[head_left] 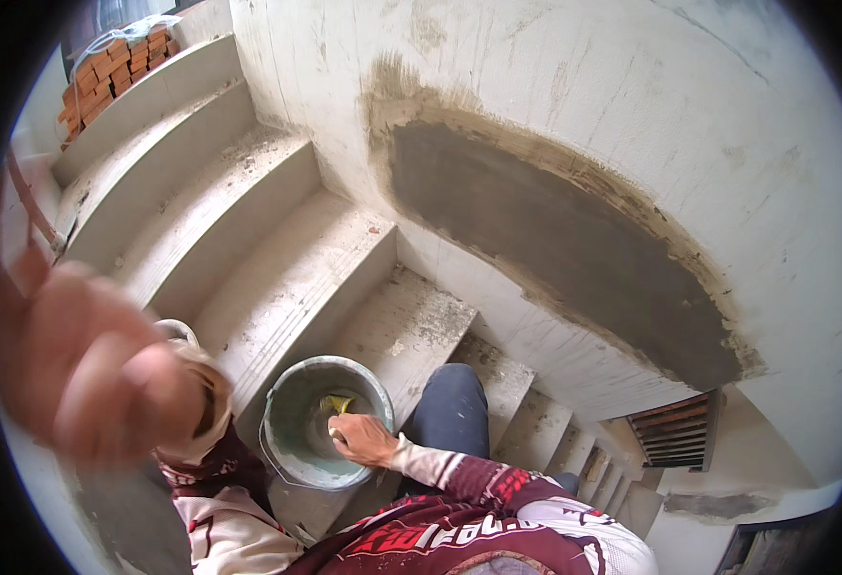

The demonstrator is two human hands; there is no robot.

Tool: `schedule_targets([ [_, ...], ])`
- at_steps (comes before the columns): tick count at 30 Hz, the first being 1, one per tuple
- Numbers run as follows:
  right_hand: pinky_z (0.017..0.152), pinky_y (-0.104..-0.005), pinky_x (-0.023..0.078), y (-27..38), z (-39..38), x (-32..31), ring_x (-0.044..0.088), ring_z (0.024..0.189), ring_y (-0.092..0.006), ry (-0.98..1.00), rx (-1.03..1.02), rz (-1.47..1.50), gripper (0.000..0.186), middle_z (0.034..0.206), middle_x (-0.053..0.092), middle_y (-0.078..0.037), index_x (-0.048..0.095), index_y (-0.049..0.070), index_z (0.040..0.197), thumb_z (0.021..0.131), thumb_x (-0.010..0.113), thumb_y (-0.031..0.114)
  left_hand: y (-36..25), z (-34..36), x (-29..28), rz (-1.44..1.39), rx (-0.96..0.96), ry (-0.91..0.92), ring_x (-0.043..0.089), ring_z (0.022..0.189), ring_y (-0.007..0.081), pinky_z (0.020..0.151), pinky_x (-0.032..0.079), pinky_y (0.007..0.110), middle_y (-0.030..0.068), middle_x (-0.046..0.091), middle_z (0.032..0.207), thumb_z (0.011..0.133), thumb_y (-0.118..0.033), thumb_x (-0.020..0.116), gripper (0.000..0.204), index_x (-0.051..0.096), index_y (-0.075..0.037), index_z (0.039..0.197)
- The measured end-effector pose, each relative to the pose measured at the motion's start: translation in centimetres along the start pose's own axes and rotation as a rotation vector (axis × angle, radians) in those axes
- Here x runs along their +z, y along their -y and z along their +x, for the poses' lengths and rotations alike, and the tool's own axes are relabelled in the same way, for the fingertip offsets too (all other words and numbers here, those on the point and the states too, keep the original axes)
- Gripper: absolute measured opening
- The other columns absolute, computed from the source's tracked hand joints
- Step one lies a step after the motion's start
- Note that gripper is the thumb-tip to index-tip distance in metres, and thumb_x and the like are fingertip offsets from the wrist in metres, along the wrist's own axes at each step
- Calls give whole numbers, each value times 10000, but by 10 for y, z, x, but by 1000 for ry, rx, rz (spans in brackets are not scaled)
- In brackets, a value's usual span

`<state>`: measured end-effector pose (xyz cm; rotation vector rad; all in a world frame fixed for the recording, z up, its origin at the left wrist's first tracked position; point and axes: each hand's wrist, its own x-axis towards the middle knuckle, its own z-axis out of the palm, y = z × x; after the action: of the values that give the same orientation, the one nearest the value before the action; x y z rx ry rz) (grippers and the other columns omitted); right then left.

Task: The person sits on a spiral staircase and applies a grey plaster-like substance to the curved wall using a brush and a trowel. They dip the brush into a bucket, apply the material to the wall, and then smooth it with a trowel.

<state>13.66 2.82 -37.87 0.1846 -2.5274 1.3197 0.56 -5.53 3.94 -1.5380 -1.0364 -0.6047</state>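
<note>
My right hand (367, 441) reaches into a round grey bucket (317, 369) standing on a concrete step in front of me. Its fingers are closed around a small tool with a yellow end (340, 403); the hand hides the rest of it, so its kind is unclear. Some greyish residue coats the inside of the bucket. My left hand (104, 369) is raised close to the camera at the left, smeared by motion. Its fingers look bent, but whether they hold anything does not show. Right of the bucket is my knee (451, 407) in dark trousers.
Curved concrete stairs (277, 254) rise to the upper left and drop away to the lower right. A dark grey plastered patch (545, 249) covers part of the white wall (574, 77). Orange bricks (109, 77) are stacked at the top. A slatted opening (675, 431) sits lower right.
</note>
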Motion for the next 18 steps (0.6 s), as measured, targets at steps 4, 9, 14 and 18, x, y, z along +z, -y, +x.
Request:
schedule_targets([
  [4,670,-474,478,6,-10,-27,614,755,-367,-62,45,-31,107,782,578,-151,534,51,864,807,606,106,-32,-80,115,-140,-682,-27,615,1078,333,960,462,384,192,636,1125,852,-59,659,209,666,8,1049],
  [9,692,-469,467,25,-9,-42,593,764,-377,-189,-59,46,168,805,565,-157,546,33,875,760,655,89,-48,-249,151,-293,-967,392,618,1061,326,930,474,402,158,643,1096,841,-90,696,214,683,-44,1050],
  [14,673,-473,472,27,-11,-56,592,744,-396,-294,-53,63,135,791,560,-168,531,37,864,769,614,84,-55,-362,162,-220,-1060,635,612,1034,343,919,475,413,162,641,1092,835,-134,703,230,684,-48,1047],
  [18,693,-473,473,20,-19,-47,600,763,-381,-291,70,131,146,790,563,-150,531,53,860,754,627,86,-65,-407,154,-136,-1023,740,562,1118,349,987,420,444,153,624,1148,829,-211,713,286,679,-73,1077],
])
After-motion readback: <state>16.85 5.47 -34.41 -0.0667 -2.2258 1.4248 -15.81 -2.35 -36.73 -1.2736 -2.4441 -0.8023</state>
